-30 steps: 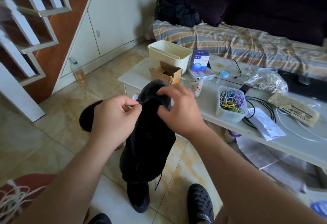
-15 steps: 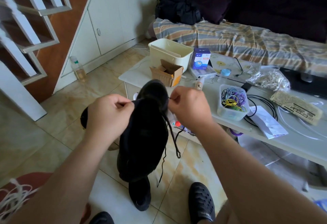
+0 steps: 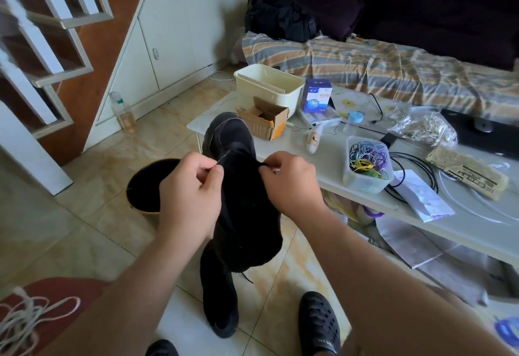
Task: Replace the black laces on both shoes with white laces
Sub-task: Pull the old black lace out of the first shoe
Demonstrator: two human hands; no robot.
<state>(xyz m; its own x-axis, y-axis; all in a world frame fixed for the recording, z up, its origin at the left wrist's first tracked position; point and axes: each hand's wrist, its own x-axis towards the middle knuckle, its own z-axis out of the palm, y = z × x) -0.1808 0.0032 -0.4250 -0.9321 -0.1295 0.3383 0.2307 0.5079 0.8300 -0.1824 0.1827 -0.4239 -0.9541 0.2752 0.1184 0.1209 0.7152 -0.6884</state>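
Observation:
I hold a black shoe (image 3: 244,215) up in front of me, its toe pointing away toward the table. My left hand (image 3: 191,195) pinches a thin black lace (image 3: 222,159) at the shoe's left edge. My right hand (image 3: 289,184) pinches the upper of the shoe at its right edge; lace and fabric look alike there. A short black lace end (image 3: 247,277) dangles under the shoe. The second black shoe (image 3: 219,308) stands on the floor tiles right below. White laces (image 3: 25,319) lie bundled on a red surface at the bottom left.
A low white table (image 3: 323,164) to the right carries a cream tub (image 3: 269,88), a cardboard box (image 3: 266,122), a tub of coloured bands (image 3: 365,167), cables and papers. A black round container (image 3: 146,184) sits on the floor at left. My sandalled foot (image 3: 317,324) is at the bottom.
The black lace that hung loose from my right hand no longer dangles at the right. Both hands have closed in on the shoe's top edges, and the shoe is raised slightly.

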